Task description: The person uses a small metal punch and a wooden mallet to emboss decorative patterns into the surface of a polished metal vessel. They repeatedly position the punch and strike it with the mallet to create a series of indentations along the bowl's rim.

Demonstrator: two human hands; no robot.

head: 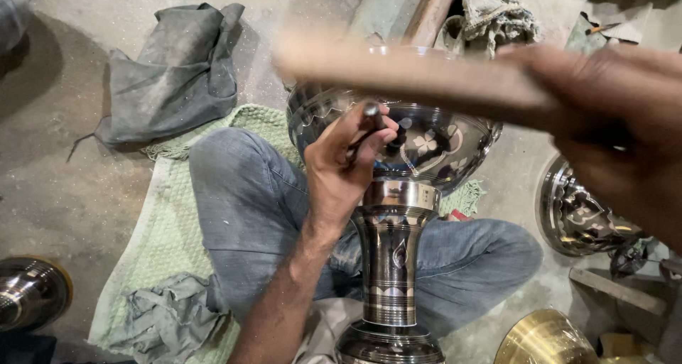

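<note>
Left hand (339, 166) pins a metal punch (372, 115) against the engraved goblet (398, 193); right hand (618, 129) raises a blurred wooden stick (405, 73).

Metalworking workshop, floor-level setup. Bare, dusty concrete floor (85, 193) with a worn green mat (167, 222) at centre left. Engraved, polished metal vessel (398, 215) at centre. More metalware around the edges: decorated silver piece (579, 218) at right, brass bowl (543, 339) at lower right, round steel piece (28, 293) at lower left. Grimy grey rags (177, 73) at upper left, scrap wood (614, 289) at lower right.
</note>
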